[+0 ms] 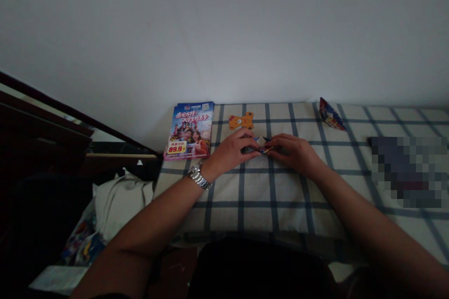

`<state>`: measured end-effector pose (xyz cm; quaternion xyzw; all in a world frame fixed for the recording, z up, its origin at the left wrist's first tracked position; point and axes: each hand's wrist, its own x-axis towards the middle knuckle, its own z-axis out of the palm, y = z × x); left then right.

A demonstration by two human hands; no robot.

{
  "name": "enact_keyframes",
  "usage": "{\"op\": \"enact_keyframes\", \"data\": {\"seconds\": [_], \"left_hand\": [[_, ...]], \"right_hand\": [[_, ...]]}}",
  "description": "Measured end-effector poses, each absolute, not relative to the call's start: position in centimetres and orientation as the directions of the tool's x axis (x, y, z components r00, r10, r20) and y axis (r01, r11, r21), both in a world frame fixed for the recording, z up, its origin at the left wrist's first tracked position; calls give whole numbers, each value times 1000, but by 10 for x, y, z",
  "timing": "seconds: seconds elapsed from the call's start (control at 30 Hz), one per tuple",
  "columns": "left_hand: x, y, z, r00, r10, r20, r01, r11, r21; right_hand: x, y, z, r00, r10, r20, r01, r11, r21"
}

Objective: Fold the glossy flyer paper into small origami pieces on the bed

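Observation:
Between my two hands is a small piece of folded printed paper [263, 143], pale inside with blue and red print on its outer faces. My left hand [235, 148], with a metal watch [199, 176] on its wrist, pinches the left side of the paper. From the right, my right hand [293, 152] grips the opposite side between thumb and fingers. The fingertips cover part of the folds. Beyond my right hand, a folded paper shape [330, 116] in similar colours stands on the checked cloth [224, 215].
Left of my hands lies a stack of printed flyers [189, 131]. A cartoon bear [241, 121] shows on the cloth. At the right is a dark, pixelated object [407, 173]. White bags [121, 205] sit below a dark rail [87, 117] on the left. A wall [245, 32] rises behind.

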<state>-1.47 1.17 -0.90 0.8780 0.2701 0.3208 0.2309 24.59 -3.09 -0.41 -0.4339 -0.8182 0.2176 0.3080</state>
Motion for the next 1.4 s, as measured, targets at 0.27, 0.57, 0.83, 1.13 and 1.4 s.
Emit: {"op": "enact_keyframes", "data": {"seconds": [0.27, 0.57, 0.83, 1.13, 1.4], "left_hand": [[-13, 12, -11, 652, 625, 430, 319, -740, 592], [-15, 15, -16, 669, 585, 458, 279, -769, 576], [-13, 12, -8, 642, 623, 448, 293, -739, 607], [-12, 7, 3, 606, 709, 360, 369, -652, 662], [-8, 8, -1, 574, 746, 336, 361, -599, 715]], "right_hand": [[245, -31, -4, -423, 832, 359, 557, 552, -621], [246, -31, -4, -416, 835, 360, 540, 545, -642], [244, -32, -2, -394, 855, 336, 553, 513, -657], [241, -35, -5, -293, 918, 267, 545, 390, -742], [238, -36, -4, -249, 941, 228, 558, 332, -761]]}}
